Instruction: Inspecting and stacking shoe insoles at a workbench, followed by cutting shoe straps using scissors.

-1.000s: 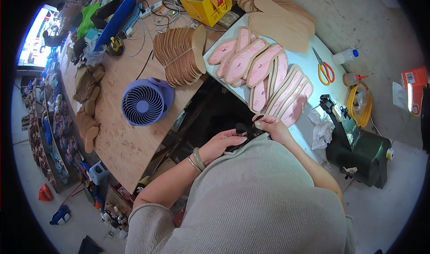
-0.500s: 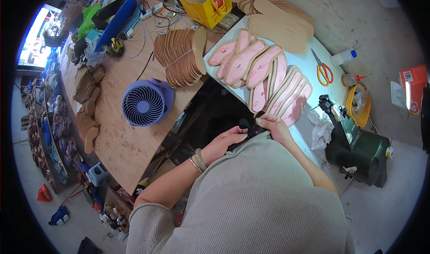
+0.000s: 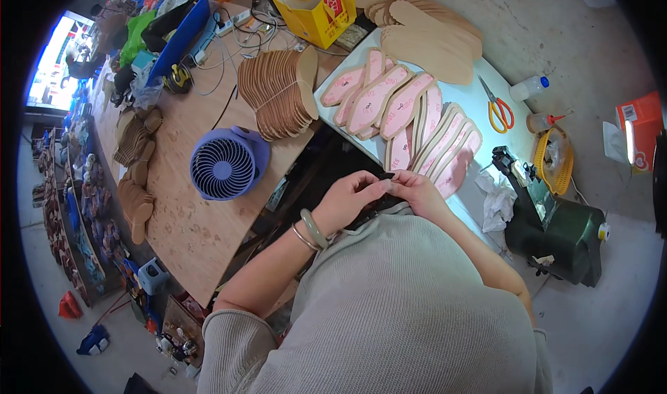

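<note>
In front of my waist, both hands meet around a black strip (image 3: 387,176), perhaps a strap or tie; its kind is not clear and most of it lies behind my fingers. My left hand (image 3: 351,201), with a jade-like bangle and a metal bracelet on its wrist, is closed on the strip in a pinch. Thumb and fingers of my right hand (image 3: 419,195) pinch it from the other side, fingertips nearly touching the left thumb. Just beyond my hands lie several pink-faced insoles (image 3: 404,107) with tan edges, heaped on a white tabletop (image 3: 326,85).
A sewing machine (image 3: 556,227) stands right, beside crumpled white paper (image 3: 499,201), a yellow basket (image 3: 556,152) and scissors (image 3: 495,106). Left, a wooden table (image 3: 187,238) holds a purple fan (image 3: 224,163) and a bundle of tan insoles (image 3: 278,92). A yellow bag (image 3: 313,15) stands behind.
My hands have come together and a little higher, with my left hand shifting right. The black strip, which showed as a loop between them, is now mostly covered by fingers.
</note>
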Demonstrator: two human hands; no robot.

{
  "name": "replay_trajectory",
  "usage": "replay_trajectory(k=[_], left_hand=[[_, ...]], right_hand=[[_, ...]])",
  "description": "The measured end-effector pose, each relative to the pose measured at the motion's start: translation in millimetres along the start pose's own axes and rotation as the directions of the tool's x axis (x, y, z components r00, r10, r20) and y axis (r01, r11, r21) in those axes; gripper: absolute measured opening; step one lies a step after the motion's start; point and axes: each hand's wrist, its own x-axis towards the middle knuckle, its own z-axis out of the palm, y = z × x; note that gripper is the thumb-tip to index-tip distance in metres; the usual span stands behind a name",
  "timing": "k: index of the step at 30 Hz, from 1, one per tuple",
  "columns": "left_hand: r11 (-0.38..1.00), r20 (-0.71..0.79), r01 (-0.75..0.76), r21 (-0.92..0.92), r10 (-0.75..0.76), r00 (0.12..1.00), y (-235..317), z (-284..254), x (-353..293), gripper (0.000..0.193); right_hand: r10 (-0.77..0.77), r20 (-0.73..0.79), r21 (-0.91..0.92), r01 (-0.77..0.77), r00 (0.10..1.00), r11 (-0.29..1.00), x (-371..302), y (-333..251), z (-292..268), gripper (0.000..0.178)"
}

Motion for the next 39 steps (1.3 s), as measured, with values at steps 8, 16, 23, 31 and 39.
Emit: replay_trajectory(k=[8,16,23,31,39], left_hand=[[0.671,0.16,-0.4,0.625,0.391,0.906,21,-21,19,0.031],[0.832,0.006,-0.348,0.432,0.383,0.924,33,-18,50,0.03],[0.995,-0.159,-0.099,0.006,0.099,0.982,3,-11,49,0.028],[0.974,0.074,0.12,-0.19,-0.108,0.991,3,-2,15,0.027],[0.943,0.278,0.281,-0.176,-0.227,0.933,-5,-12,-16,0.023]], right_hand=[[-0.02,0.052,0.219,0.008,0.998,0.976,7,11,-5,0.022],[-0.039,0.153,0.383,-0.023,0.987,0.924,11,16,-11,0.029],[-0.097,0.017,0.471,0.078,0.995,0.879,8,25,-18,0.027],[-0.081,-0.052,0.488,0.096,0.995,0.867,6,17,-11,0.022],[-0.116,0.22,0.511,-0.014,0.969,0.859,7,17,-23,0.021]])
